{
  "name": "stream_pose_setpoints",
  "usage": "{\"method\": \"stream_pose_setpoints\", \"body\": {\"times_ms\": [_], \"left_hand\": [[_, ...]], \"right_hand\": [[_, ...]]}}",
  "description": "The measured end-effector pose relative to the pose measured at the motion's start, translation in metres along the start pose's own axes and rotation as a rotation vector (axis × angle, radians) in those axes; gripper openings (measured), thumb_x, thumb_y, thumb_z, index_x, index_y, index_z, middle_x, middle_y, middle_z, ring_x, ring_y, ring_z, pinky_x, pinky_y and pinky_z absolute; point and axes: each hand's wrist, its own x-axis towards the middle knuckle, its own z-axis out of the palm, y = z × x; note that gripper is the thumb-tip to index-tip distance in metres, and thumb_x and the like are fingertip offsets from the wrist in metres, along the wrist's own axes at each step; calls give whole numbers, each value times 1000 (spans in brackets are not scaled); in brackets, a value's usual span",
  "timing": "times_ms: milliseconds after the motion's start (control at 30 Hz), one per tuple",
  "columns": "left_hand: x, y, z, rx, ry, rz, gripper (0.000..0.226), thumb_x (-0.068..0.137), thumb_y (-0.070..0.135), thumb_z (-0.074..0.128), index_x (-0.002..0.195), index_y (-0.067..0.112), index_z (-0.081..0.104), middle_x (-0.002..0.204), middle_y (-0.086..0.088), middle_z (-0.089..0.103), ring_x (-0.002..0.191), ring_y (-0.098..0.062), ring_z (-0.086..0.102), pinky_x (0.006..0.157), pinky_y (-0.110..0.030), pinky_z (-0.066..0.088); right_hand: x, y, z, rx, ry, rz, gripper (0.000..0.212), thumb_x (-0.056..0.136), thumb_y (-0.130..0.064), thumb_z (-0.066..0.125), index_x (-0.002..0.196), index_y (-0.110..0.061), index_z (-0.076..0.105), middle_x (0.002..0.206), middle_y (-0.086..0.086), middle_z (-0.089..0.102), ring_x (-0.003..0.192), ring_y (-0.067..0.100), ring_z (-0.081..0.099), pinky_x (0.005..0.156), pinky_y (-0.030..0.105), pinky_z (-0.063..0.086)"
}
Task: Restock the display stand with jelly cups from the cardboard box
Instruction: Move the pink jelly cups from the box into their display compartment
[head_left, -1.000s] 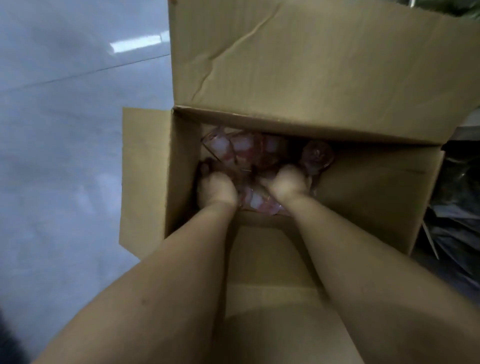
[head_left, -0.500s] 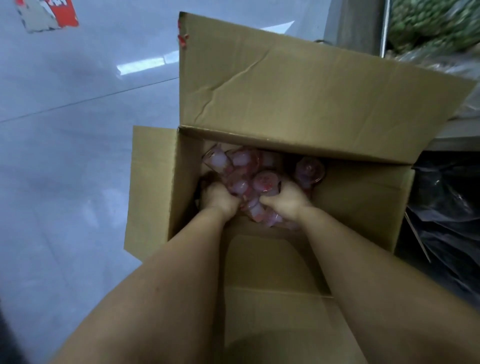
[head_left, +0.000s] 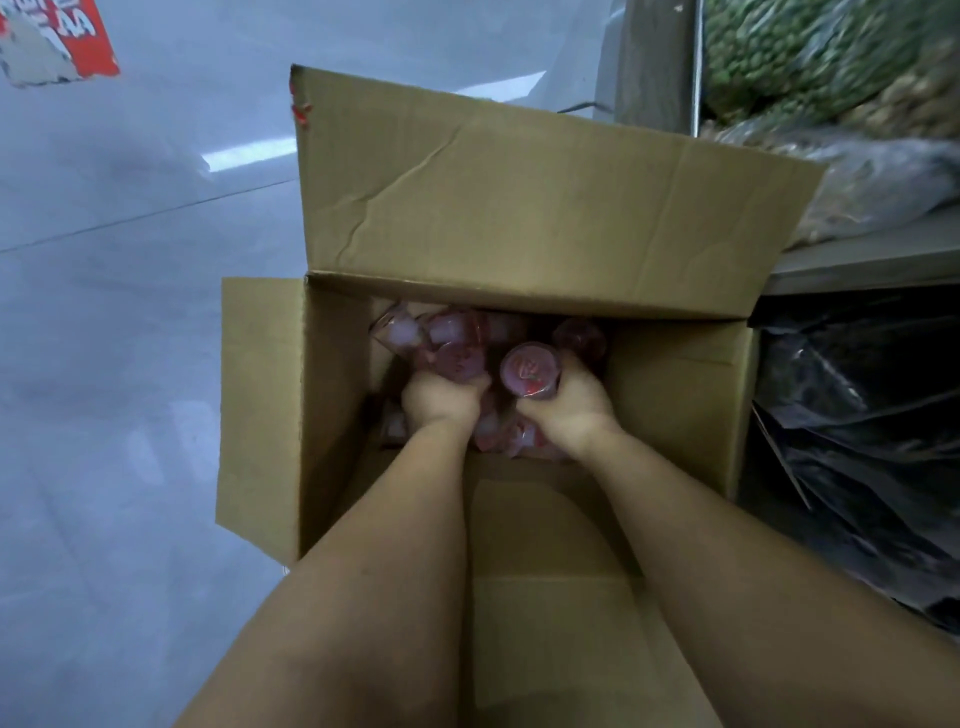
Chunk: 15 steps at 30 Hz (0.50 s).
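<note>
Reaching deep into the cardboard box (head_left: 519, 208), the left hand (head_left: 441, 402) clutches a pink jelly cup (head_left: 457, 361) and the right hand (head_left: 574, 402) grips another jelly cup (head_left: 531, 370) by its side wall, foil lid facing up; more cups (head_left: 415, 330) lie heaped loose at the bottom. They look light, thin-walled and slick, so a hold round the rim seems safest, without squeezing the lid. The box's tall far flap (head_left: 545, 171) leans over the opening, and black plastic (head_left: 857, 415) crowds the shelf (head_left: 857, 262) on the right, with bagged green produce (head_left: 810, 57) above
</note>
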Motion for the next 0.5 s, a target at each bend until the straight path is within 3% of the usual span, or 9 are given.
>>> {"method": "stream_pose_setpoints", "body": {"times_ms": [100, 200, 267, 333, 433, 500], "left_hand": [[-16, -2, -23, -112, 30, 111, 54, 67, 16, 77, 114, 7, 51, 108, -16, 65, 102, -33, 62, 88, -40, 51], [-67, 9, -71, -303, -31, 320, 42, 67, 2, 72, 97, 14, 46, 87, -3, 62, 83, -24, 62, 80, -47, 53], [-118, 21, -111, -395, -131, 455, 36, 69, 1, 65, 96, 17, 47, 84, 7, 60, 77, -12, 59, 73, -39, 55], [-175, 41, -155, -484, -250, 542, 36, 74, -4, 56, 101, 19, 48, 86, 8, 60, 75, -5, 59, 68, -31, 56], [-269, 79, -225, -498, -328, 661, 41, 81, -15, 48, 103, 19, 48, 90, 11, 60, 74, -1, 60, 72, -35, 57], [-328, 107, -267, -433, -321, 762, 46, 79, -18, 48, 102, 21, 46, 90, 17, 59, 74, 8, 59, 71, -18, 54]], "right_hand": [[-22, -4, -12, 220, 48, -8, 47, 70, -1, 70, 113, -10, 54, 108, 10, 65, 99, 25, 60, 83, 26, 46], [-73, -26, -33, 449, 54, -62, 41, 70, 6, 67, 95, -21, 52, 86, -5, 62, 83, 15, 57, 68, 20, 47], [-120, -51, -53, 541, 27, -101, 42, 70, 7, 66, 91, -26, 52, 86, -9, 61, 82, 11, 58, 75, 27, 50], [-174, -82, -82, 615, 10, -158, 45, 71, 8, 64, 94, -29, 55, 93, -4, 64, 88, 13, 61, 87, 36, 49], [-266, -138, -141, 743, -29, -259, 44, 69, 8, 62, 100, -23, 56, 102, 17, 63, 99, 36, 61, 94, 53, 48], [-324, -173, -186, 758, -13, -323, 44, 66, 7, 63, 100, -21, 56, 99, 14, 63, 95, 31, 62, 89, 47, 50]]}}
